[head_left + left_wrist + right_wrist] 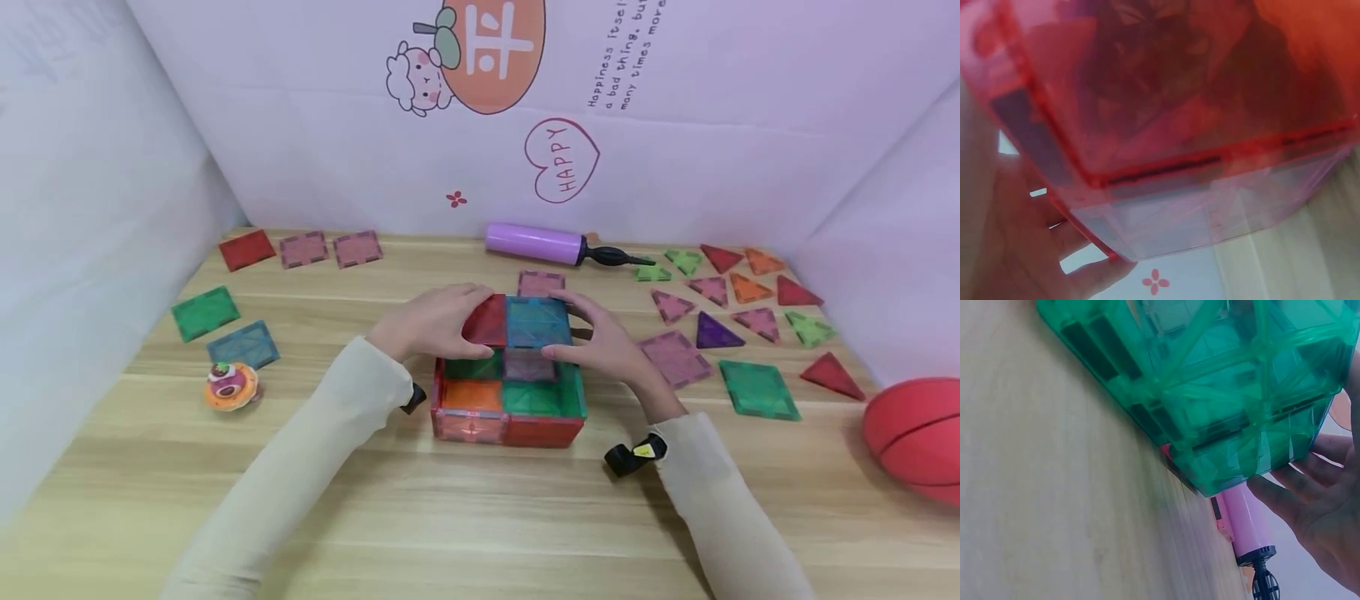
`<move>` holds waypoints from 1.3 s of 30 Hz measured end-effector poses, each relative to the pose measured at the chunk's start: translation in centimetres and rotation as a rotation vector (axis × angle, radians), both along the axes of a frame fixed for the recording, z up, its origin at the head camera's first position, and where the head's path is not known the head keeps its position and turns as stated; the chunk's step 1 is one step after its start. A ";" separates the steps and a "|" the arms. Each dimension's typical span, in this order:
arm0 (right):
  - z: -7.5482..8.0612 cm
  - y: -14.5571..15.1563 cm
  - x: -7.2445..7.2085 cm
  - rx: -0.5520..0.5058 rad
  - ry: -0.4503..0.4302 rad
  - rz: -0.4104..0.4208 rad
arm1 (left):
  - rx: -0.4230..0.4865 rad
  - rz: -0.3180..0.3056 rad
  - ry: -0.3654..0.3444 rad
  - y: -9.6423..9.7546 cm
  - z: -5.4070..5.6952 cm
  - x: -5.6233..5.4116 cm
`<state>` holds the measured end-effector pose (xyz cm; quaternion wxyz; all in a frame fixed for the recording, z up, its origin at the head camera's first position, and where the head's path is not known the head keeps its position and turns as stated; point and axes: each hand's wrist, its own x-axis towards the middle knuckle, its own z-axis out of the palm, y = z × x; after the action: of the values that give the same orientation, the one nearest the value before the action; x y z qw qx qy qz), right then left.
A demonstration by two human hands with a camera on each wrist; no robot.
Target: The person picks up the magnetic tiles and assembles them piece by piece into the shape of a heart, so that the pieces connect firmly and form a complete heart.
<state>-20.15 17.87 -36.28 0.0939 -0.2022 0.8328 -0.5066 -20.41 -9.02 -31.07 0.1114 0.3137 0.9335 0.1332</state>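
A box of translucent magnetic tiles stands on the table, its red front wall [543, 432] facing me. Orange [471, 396] and green tiles [531, 398] show inside its front half. Over the back half, a red tile [491, 321] and a blue tile [538, 322] lie side by side. My left hand [427, 323] grips the red tile from the left, thumb at the front and fingers at the back. From the right, my right hand [611, 342] holds the blue tile between thumb and fingers. In the right wrist view, fingertips meet the edge of a green side wall [1235, 394].
Loose square tiles, including a green tile [206, 313], lie at left beside a donut-shaped toy [231, 387]. Several triangular tiles, one of them purple [717, 331], spread at right. A purple pump [534, 243] lies behind the box, and a red ball [917, 437] sits at far right.
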 end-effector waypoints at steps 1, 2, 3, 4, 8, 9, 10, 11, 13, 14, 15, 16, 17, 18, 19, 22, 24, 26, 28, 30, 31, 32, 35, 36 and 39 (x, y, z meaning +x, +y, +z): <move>0.0 0.1 0.0 0.001 0.003 0.001 | 0.013 0.000 -0.004 0.0 -0.1 0.0; 0.0 0.2 0.0 0.000 0.005 0.005 | 0.027 0.003 -0.008 -0.1 -0.2 0.0; 0.0 0.2 0.0 -0.001 0.005 0.012 | 0.041 0.007 -0.010 -0.2 -0.3 0.0; 0.0 0.2 0.0 -0.003 0.004 0.020 | 0.052 0.010 -0.008 -0.4 -0.4 0.0; 0.0 0.2 0.0 -0.014 -0.005 0.040 | 0.074 0.015 0.012 -1.1 -0.3 0.2; 0.0 0.2 0.0 -0.015 -0.006 0.043 | 0.076 0.016 0.016 -1.3 -0.2 0.3; 0.0 0.2 -0.1 -0.015 -0.005 0.047 | 0.077 0.017 0.021 -1.5 0.0 0.4; 0.0 0.2 -0.1 -0.013 -0.003 0.047 | 0.077 0.019 0.024 -1.7 0.2 0.5; 0.1 0.3 -0.1 -0.013 -0.003 0.046 | 0.076 0.017 0.032 -2.1 0.6 0.5; 0.1 0.3 -0.2 -0.011 -0.002 0.043 | 0.076 0.014 0.035 -2.2 0.7 0.5; 0.1 0.4 -0.2 -0.007 0.000 0.039 | 0.076 0.011 0.036 -2.4 0.9 0.6; 0.1 0.4 -0.2 -0.004 0.001 0.038 | 0.073 0.009 0.039 -2.6 0.9 0.6; 0.1 0.4 -0.2 -0.002 0.000 0.037 | 0.069 0.011 0.042 -2.8 1.0 0.6; 0.1 0.4 -0.2 0.000 0.000 0.039 | 0.067 0.013 0.047 -3.0 1.1 0.7; 0.0 0.4 -0.2 0.005 0.000 0.039 | 0.067 0.023 0.047 -3.4 1.2 0.8; 0.0 0.3 -0.2 0.016 -0.002 0.041 | 0.071 0.060 0.075 -5.2 1.9 1.2; -0.1 0.3 -0.2 0.015 -0.007 0.038 | 0.091 0.085 0.099 -7.0 2.6 1.4; -0.1 0.4 -0.2 0.010 -0.012 0.034 | 0.115 0.101 0.141 -9.2 3.5 1.5; -0.1 0.5 -0.2 0.007 -0.016 0.031 | 0.127 0.137 0.169 -11.5 4.4 1.7; -0.1 0.6 -0.2 0.007 -0.019 0.033 | 0.129 0.174 0.203 -13.9 5.0 1.8; -0.1 0.6 -0.2 0.006 -0.021 0.034 | 0.119 0.194 0.222 -15.2 5.1 1.7; -0.1 0.6 -0.2 0.007 -0.022 0.036 | 0.105 0.219 0.220 -16.4 5.2 1.7; -0.2 0.6 -0.2 0.008 -0.024 0.039 | 0.062 0.275 0.194 -20.1 4.8 1.6; -0.2 0.6 -0.2 0.007 -0.024 0.040 | 0.050 0.287 0.182 -21.3 4.5 1.5; -0.3 0.5 -0.2 0.012 -0.017 0.048 | 0.015 0.323 0.134 -24.7 3.5 1.7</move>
<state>-20.33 18.39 -36.56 0.1145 -0.2172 0.8299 -0.5010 -18.69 -33.72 -27.52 0.0239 0.1687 0.9761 0.1349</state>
